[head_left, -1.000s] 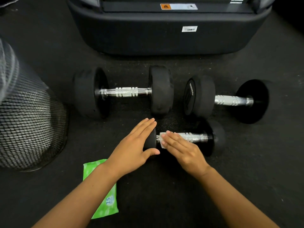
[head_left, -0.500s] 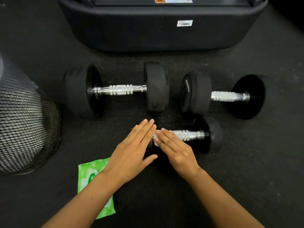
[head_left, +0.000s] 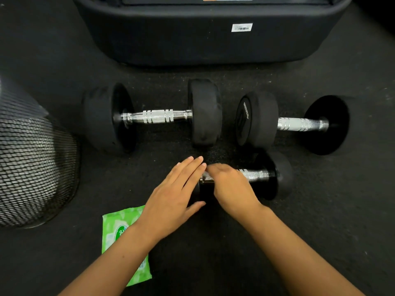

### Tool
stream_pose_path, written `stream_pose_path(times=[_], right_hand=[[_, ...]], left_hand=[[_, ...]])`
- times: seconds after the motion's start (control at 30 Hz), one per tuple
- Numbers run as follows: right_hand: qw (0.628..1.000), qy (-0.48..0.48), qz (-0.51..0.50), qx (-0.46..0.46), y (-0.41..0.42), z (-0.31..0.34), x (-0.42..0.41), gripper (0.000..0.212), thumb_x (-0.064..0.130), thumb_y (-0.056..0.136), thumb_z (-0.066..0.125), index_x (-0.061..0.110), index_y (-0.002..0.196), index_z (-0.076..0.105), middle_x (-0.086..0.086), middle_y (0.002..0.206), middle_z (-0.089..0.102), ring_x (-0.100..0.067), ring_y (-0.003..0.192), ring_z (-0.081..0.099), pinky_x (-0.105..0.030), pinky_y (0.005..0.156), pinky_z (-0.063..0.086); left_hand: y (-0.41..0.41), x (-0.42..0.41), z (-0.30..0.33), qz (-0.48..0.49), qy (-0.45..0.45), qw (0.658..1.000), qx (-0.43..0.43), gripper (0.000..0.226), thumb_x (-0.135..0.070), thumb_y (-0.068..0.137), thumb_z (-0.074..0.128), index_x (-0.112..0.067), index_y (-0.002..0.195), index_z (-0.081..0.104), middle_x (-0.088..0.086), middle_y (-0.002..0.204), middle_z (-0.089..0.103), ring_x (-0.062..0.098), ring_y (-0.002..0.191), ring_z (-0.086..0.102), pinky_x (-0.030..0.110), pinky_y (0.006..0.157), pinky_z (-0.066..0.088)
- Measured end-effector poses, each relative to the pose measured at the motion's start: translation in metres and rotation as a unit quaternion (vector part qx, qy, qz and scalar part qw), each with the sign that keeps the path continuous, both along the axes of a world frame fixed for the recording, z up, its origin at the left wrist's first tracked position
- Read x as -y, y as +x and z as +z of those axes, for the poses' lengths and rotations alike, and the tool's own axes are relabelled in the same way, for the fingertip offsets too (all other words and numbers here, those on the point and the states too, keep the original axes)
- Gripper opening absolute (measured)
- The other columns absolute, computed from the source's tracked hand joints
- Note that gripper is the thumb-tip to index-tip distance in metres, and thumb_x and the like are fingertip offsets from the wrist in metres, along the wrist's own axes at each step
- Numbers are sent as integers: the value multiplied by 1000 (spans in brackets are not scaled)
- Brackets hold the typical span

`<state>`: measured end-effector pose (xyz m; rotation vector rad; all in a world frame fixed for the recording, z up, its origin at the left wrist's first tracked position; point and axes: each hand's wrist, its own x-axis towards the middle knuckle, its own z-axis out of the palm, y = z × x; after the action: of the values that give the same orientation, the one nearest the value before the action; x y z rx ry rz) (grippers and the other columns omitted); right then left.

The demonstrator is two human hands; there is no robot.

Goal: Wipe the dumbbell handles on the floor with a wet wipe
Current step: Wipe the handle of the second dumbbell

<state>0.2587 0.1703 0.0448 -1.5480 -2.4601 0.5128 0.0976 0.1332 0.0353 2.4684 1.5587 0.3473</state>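
Note:
Three black dumbbells with chrome handles lie on the dark floor. The small near dumbbell (head_left: 271,175) is under my hands. My left hand (head_left: 174,196) lies flat, fingers straight, on its left weight, which is mostly hidden. My right hand (head_left: 232,185) curls over the left part of its chrome handle (head_left: 254,175); the wet wipe is hidden under the fingers. Behind it lie a large dumbbell (head_left: 156,116) on the left and another dumbbell (head_left: 299,124) on the right.
A green pack of wet wipes (head_left: 119,231) lies on the floor under my left forearm. A black mesh bin (head_left: 32,163) stands at the left. A big black machine base (head_left: 213,33) fills the far side.
My right hand has curled down over the near handle and the white wipe no longer shows. My left hand stays on the weight. The view has shifted slightly.

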Motion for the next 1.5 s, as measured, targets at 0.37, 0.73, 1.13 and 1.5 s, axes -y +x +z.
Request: stream_pose_path(times=[0.37, 0.73, 1.13, 1.5], right_hand=[[983, -167, 75, 23, 2, 11, -50, 21, 13, 93, 46, 7, 82, 63, -13, 80, 65, -26, 79, 59, -32, 65, 42], [962, -244, 84, 88, -10, 24, -65, 31, 16, 93, 43, 10, 64, 52, -1, 68, 55, -16, 74, 50, -19, 60, 33], [973, -206, 77, 71, -3, 16, -59, 25, 16, 94, 43, 7, 94, 66, -12, 95, 68, -26, 94, 59, -34, 80, 46], [998, -49, 25, 43, -6, 1, -21, 26, 10, 90, 46, 15, 113, 55, -10, 96, 65, -31, 88, 62, -37, 72, 48]], left_hand=[[-2, -1, 3, 1, -22, 999, 34, 86, -45, 77, 66, -15, 146, 25, -3, 153, 21, 11, 141, 11, 31, 112, 17], [-3, -3, 3, 2, -26, 999, 46, 87, -43, 76, 69, -19, 146, 24, -7, 153, 18, 6, 140, 7, 28, 110, 12], [-2, -2, 2, 6, -26, 998, 49, 88, -46, 75, 67, -20, 146, 20, -8, 153, 16, 6, 140, 6, 30, 109, 12], [-2, -3, 2, 7, -28, 998, 58, 89, -44, 75, 69, -21, 146, 21, -10, 153, 15, 5, 140, 6, 30, 111, 10]])
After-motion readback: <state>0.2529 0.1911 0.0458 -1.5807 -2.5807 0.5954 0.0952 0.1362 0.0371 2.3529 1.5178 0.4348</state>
